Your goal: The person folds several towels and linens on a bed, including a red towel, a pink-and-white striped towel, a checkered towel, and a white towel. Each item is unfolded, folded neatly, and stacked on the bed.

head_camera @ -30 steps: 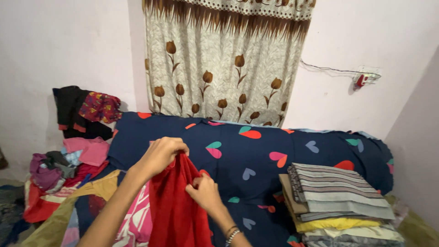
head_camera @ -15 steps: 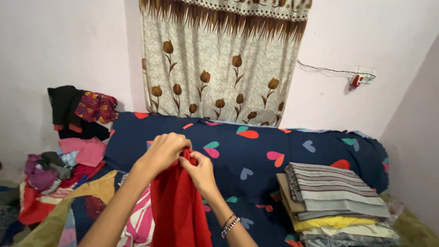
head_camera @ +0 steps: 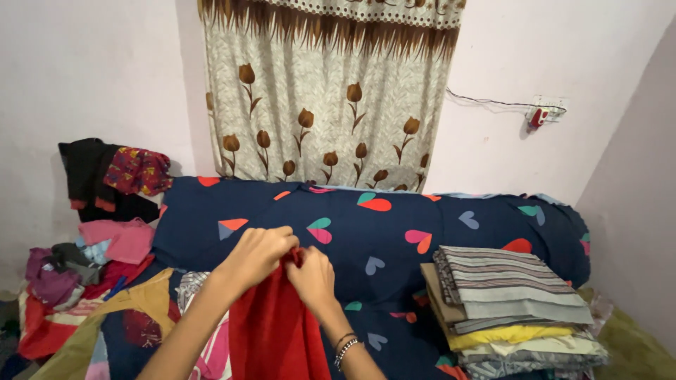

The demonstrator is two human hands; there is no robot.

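you hold the red soft cloth garment point(head_camera: 278, 327) up over the near edge of the bed, its top edge bunched between both hands while the rest hangs down. your left hand point(head_camera: 259, 253) and right hand point(head_camera: 312, 276) meet there, fingers pinched on the fabric. this looks like finding the edge before a fold; spreading it calls for drawing the hands apart. the navy heart-print bedcover point(head_camera: 394, 232) ahead lies open, between the stack of folded striped cloths point(head_camera: 508, 302) and the heap of loose clothes point(head_camera: 91, 253).
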